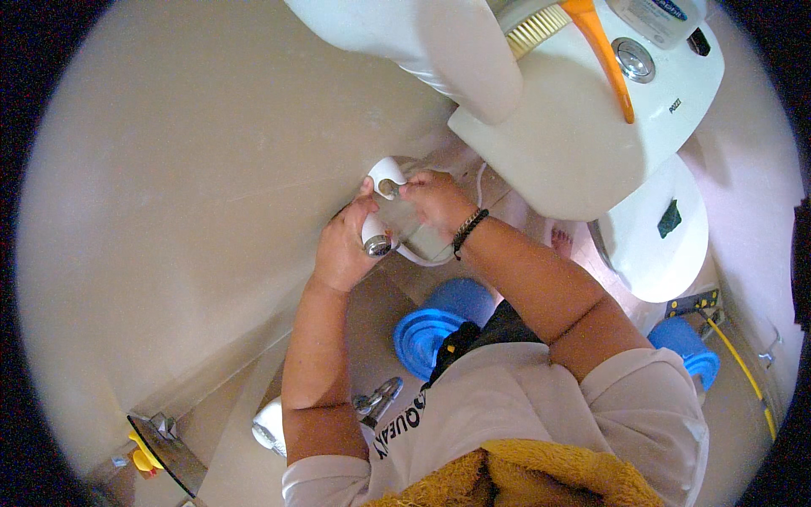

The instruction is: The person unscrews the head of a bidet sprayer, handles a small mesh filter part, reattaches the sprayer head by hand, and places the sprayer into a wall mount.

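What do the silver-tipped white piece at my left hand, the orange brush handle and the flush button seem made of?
White piece: probably plastic, smooth and glossy; its reflective tip looks chromed. Brush handle: likely plastic, evenly orange and smooth. Flush button: mirrorlike reflections suggest chrome, over metal or plastic.

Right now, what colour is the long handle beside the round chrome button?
Orange; the handle shows best in the head view.

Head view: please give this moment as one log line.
left hand: holds chrome-tipped part; right hand: at curved white part; nearby: blue bucket
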